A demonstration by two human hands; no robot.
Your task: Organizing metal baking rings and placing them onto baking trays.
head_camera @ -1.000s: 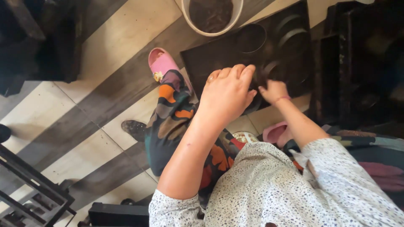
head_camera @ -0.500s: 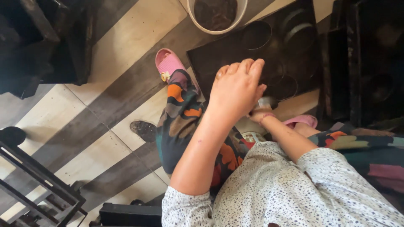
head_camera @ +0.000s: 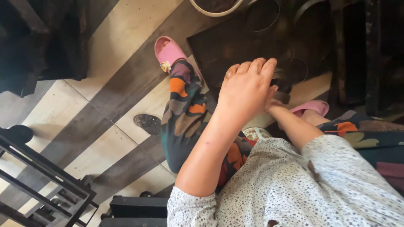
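Observation:
My left hand (head_camera: 246,90) is raised in front of the camera, back of the hand up and fingers curled down, so its palm is hidden. It hovers over the near edge of a dark tray with round hollows (head_camera: 227,46) that lies on the floor. My right forearm reaches in under it, and my right hand (head_camera: 274,100) is almost wholly hidden behind the left one, close to the tray's edge. I am wearing a speckled white top, patterned trousers and pink slippers (head_camera: 168,52).
A round pale-rimmed bowl (head_camera: 214,12) stands beyond the tray. Dark trays or cases (head_camera: 366,54) are stacked at the right. A black metal rack (head_camera: 42,176) stands at the lower left, dark furniture (head_camera: 42,42) at the upper left. A small dark lump (head_camera: 147,123) lies on the striped floor.
My right hand has drawn back from the tray's hollows toward my body and slipped behind the left hand. The left hand stays raised, and the view has shifted slightly.

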